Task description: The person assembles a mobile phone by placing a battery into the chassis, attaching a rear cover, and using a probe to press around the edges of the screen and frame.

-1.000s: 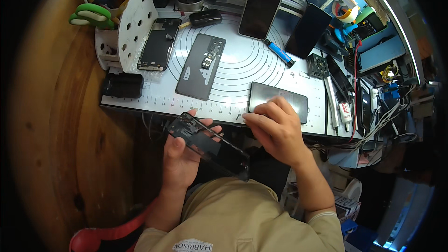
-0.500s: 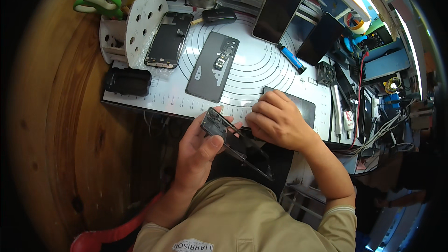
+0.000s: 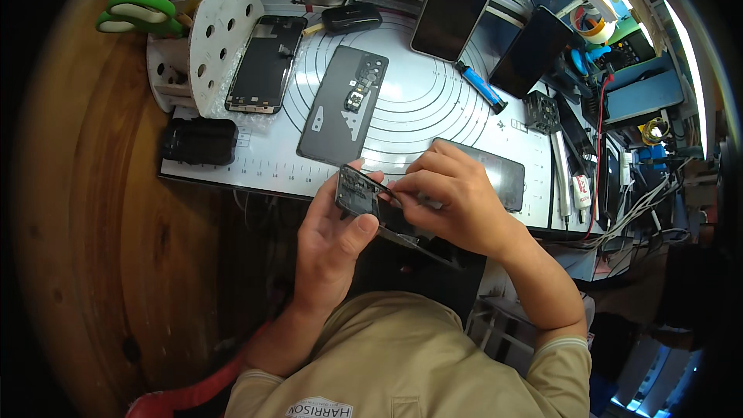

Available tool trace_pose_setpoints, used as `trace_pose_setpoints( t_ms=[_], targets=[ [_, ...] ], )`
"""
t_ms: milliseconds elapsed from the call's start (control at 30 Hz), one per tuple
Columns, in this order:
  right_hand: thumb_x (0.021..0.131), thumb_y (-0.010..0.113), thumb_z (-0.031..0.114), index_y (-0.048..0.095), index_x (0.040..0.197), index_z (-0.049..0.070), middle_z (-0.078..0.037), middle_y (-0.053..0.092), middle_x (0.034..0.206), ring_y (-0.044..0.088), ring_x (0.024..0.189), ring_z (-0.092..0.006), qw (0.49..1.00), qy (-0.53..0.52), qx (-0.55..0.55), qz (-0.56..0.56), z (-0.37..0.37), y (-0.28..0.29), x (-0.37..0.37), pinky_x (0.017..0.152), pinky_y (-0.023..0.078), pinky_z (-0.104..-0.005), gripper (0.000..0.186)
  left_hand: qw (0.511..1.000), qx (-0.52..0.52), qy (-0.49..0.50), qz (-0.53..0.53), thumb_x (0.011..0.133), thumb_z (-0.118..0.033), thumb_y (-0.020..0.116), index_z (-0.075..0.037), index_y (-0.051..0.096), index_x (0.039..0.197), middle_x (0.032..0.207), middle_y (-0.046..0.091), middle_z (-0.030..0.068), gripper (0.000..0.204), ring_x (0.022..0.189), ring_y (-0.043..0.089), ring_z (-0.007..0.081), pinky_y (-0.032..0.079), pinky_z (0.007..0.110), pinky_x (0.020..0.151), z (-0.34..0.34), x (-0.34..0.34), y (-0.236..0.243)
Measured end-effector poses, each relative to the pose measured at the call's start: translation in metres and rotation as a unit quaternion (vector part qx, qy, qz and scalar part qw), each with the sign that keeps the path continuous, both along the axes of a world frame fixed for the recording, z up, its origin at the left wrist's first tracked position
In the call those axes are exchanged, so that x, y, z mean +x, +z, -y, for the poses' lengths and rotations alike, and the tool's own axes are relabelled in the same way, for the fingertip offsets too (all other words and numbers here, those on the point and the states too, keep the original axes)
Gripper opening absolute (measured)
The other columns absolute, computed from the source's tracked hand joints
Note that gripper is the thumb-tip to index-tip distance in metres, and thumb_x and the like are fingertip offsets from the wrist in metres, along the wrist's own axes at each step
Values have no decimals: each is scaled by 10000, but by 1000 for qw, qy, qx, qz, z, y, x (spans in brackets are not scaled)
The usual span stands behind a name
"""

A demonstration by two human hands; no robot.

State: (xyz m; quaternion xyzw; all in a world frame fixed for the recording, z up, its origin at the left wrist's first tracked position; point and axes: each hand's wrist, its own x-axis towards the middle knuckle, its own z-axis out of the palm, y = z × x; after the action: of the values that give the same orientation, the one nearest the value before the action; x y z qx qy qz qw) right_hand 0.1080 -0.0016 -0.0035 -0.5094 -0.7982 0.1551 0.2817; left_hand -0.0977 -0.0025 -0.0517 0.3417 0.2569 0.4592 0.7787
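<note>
Above my lap, near the table's front edge, my left hand (image 3: 329, 232) is closed around an opened phone frame (image 3: 357, 195), its thumb pressed on the near side. The frame is tilted, dark and thin, with its inner parts exposed at the upper end. At its far edge my right hand (image 3: 460, 193) has its fingers pinched together, the fingertips touching the frame. Whatever they may pinch is hidden. Just beyond the hands a dark grey phone back cover (image 3: 329, 120) lies on the white mat, with a small camera part (image 3: 355, 100) on it.
Behind my right hand lies another dark phone (image 3: 505, 179). A phone screen assembly (image 3: 265, 62) rests on bubble wrap at the left, by a white perforated holder (image 3: 220, 39) with green-handled scissors (image 3: 139, 11). A blue tube (image 3: 481, 87), upright phones (image 3: 453, 11) and cables (image 3: 646, 220) stand farther right.
My right hand has moved left and down to the phone frame, and its fingertips now meet the frame's edge. The frame has turned slightly in my left hand. The whole view has shifted a little.
</note>
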Motion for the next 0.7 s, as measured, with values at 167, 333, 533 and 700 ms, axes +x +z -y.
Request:
trace_pose_setpoints(
  t_ms=[167, 333, 533, 700],
  targets=[
    [722, 792, 25, 749, 915, 66, -41, 657, 848, 567, 767, -226, 998, 6, 48, 38, 1, -4, -2, 652, 489, -356, 203, 1000, 5, -3, -12, 982, -243, 665, 71, 312, 1523, 1436, 510, 226, 719, 1241, 597, 252, 503, 390, 1041, 0, 1, -2],
    [762, 780, 43, 762, 921, 41, -64, 673, 831, 602, 765, -242, 999, -21, -24, -20, 1, -2, -1, 651, 492, -359, 159, 1000, -9, 1, -9, 984, -271, 655, 77, 313, 1520, 1449, 500, 229, 725, 1245, 592, 250, 500, 384, 1041, -1, 0, 2],
    [828, 753, 70, 767, 924, -4, -99, 705, 834, 668, 766, -248, 988, -41, -116, -98, 0, 3, 1, 676, 517, -339, 122, 998, -46, 1, 37, 950, -200, 732, 44, 356, 1518, 1418, 541, 138, 723, 1180, 570, 135, 489, 229, 885, -1, 0, 4],
    [823, 758, 81, 773, 925, 0, -99, 708, 827, 669, 768, -224, 979, -64, -150, -119, 1, 3, 1, 676, 514, -331, 131, 1000, -5, -9, -17, 987, -277, 638, 82, 302, 1521, 1462, 489, 234, 726, 1255, 589, 252, 499, 375, 1032, -2, -1, 3]
  ],
)
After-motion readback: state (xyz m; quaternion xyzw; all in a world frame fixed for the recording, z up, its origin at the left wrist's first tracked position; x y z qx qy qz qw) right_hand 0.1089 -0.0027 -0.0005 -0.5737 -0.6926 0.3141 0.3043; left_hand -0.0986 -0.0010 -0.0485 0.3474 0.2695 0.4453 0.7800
